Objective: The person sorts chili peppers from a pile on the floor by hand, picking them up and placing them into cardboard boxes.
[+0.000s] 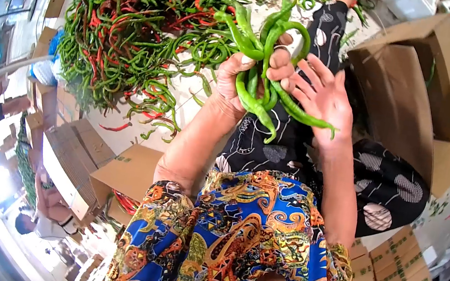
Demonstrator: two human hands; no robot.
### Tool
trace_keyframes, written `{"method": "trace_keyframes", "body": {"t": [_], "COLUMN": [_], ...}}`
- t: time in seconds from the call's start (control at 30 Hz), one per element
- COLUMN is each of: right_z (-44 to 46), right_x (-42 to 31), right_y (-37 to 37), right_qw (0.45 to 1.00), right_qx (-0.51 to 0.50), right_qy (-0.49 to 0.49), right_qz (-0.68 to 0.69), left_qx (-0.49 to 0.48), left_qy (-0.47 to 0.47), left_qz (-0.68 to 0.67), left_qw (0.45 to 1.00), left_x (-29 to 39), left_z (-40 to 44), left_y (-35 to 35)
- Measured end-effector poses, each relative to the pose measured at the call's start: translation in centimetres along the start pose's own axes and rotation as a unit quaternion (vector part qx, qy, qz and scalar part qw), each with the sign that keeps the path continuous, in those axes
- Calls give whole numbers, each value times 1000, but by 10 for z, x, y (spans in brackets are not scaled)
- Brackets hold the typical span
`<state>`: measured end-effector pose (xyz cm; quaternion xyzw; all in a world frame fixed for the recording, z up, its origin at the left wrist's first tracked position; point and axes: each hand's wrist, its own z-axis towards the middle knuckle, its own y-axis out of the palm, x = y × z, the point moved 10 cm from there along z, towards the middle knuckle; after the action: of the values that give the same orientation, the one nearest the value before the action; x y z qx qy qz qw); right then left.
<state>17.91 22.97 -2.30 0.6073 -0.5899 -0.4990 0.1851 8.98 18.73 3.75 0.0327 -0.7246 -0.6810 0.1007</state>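
Observation:
My left hand [230, 76] is wrapped around a bunch of long green chili peppers [254, 89]. Their curled ends stick out above and below the fist. My right hand [332, 102] is beside the bunch, palm turned up and fingers spread. Its fingertips come close to the left hand's fingers and one long pepper's side; whether they touch is hard to tell. Beyond my left hand lies a large heap of green and red chili peppers [131, 23], with loose ones spilling toward me.
An open cardboard box [392, 103] stands at my right by my leg. Another carton [131, 169] is at my left, near folded cardboard [70, 156]. Stacked cartons [392, 279] sit at the lower right. Another person [44, 223] shows at the lower left.

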Motion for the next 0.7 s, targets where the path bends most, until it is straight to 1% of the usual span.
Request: {"method": "trace_keyframes", "body": {"t": [0.07,0.13,0.2,0.23,0.27,0.33,0.47,0.5,0.6,0.67,0.7], "right_z": [4,-3,-21,-28,-34,-43,-47,-47,-52,-53,-55], "right_x": [0,-4,-16,-15,-17,-17,-21,-23,-31,-33,-33], "right_y": [27,36,48,46,37,26,8,4,-10,-18,-23], "right_qw": [988,985,997,999,999,997,999,1000,993,995,994], "right_qx": [-94,-105,-70,-44,-26,-27,0,-9,7,28,38], "right_qy": [-9,-3,-19,-10,1,18,18,6,-19,-13,-11], "right_qz": [119,138,22,4,-38,-69,-36,-26,-118,-100,-99], "left_qx": [-13,39,36,40,68,108,104,94,132,173,178], "left_qy": [-38,-16,-26,-31,-54,-27,-39,-44,-45,-51,-61], "left_qz": [2,50,-4,22,47,93,107,91,88,82,98], "left_qw": [999,998,999,998,995,990,988,990,986,980,977], "left_x": [-17,-17,-15,-15,-18,-20,-28,-31,-37,-43,-47], "left_z": [0,-2,-7,-9,-14,-10,-9,-9,-11,-15,-15], "left_y": [-6,-26,-44,-44,-46,-51,-56,-55,-68,-75,-79]}}
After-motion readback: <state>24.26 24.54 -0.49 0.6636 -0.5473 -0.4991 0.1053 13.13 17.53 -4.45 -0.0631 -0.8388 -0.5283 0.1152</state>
